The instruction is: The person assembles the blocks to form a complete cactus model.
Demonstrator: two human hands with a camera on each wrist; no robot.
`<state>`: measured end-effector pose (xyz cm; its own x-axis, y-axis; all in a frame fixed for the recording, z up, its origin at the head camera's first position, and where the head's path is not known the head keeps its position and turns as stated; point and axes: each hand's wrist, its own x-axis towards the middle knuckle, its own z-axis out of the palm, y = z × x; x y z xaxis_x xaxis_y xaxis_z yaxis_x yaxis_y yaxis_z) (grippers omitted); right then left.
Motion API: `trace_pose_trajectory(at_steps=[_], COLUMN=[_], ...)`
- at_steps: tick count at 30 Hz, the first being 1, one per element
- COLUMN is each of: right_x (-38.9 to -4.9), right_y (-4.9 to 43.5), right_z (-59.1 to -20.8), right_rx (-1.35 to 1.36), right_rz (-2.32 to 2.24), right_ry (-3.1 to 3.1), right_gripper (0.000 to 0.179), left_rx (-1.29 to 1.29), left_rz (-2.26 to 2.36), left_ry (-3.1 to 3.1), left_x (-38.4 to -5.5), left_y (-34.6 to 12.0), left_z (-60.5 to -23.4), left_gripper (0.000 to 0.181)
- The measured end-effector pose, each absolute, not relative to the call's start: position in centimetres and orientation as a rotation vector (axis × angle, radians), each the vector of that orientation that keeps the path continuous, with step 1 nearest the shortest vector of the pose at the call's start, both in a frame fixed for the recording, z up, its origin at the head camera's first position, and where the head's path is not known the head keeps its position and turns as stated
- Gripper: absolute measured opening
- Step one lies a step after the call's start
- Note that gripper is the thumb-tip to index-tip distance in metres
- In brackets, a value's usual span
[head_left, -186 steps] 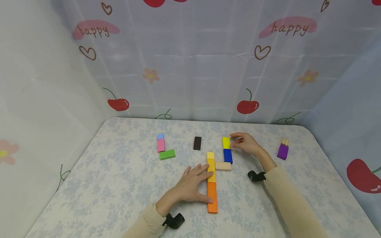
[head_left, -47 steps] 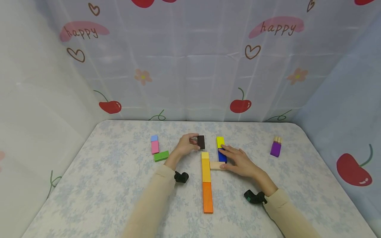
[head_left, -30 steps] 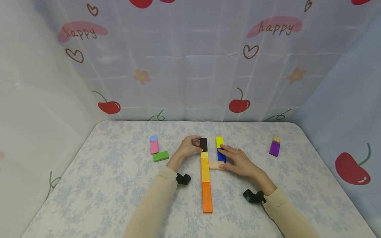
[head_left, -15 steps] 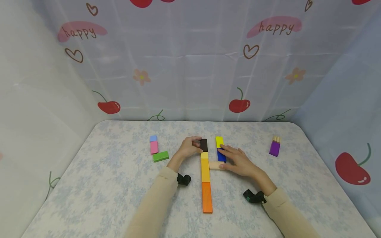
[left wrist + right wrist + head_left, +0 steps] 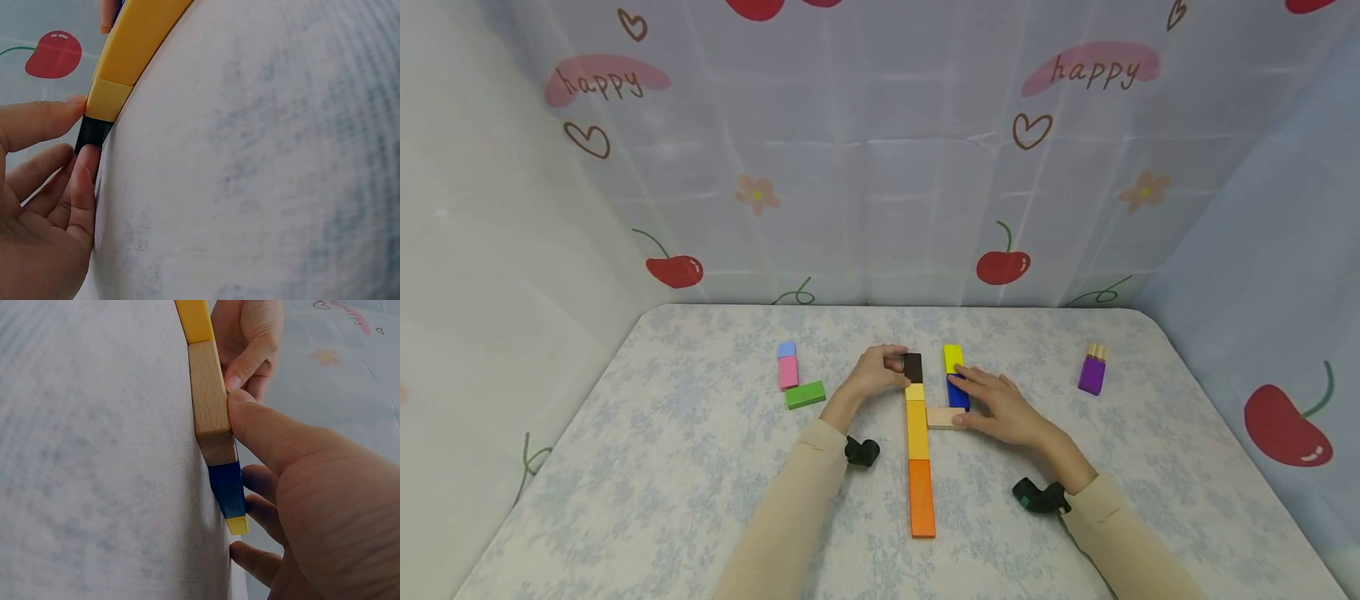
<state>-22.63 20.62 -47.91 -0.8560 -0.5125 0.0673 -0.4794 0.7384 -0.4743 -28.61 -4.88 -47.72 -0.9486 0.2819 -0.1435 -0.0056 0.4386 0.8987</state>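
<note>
My left hand (image 5: 874, 372) pinches a dark brown block (image 5: 913, 367) by its left side, at the far end of a straight column of blocks. In the left wrist view the dark brown block (image 5: 94, 130) meets the pale yellow block (image 5: 108, 100). The column continues towards me with a golden yellow block (image 5: 917, 429) and an orange block (image 5: 922, 500). My right hand (image 5: 1003, 410) rests with extended fingers on a plain wooden block (image 5: 942, 417) and a blue block (image 5: 957, 393). A bright yellow block (image 5: 952, 358) stands against the blue one's far end.
On the left lie a light blue block (image 5: 787, 349), a pink block (image 5: 788, 372) and a green block (image 5: 806, 394). A purple block (image 5: 1092, 376) with several thin wooden pieces (image 5: 1097, 351) lies at the right. A printed curtain (image 5: 865, 208) rises behind the table.
My left hand has left the column's side, taken the dark brown block and slid it right and nearer, onto the column's far end. My right hand came down from the bright yellow block.
</note>
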Motion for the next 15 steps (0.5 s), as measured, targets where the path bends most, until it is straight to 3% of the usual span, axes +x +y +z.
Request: trace_pose_trajectory(at_steps=[15], right_x=[-22.64], right_y=[20.67], right_z=[-47.85], right_rx=[-0.824], right_rz=[-0.756], right_ry=[2.86], right_gripper=[0.068], left_rx=[0.243], left_rz=[1.511], left_ry=[2.414], left_x=[-28.54], left_y=[-5.0], left_z=[-47.63], left_gripper=[0.055])
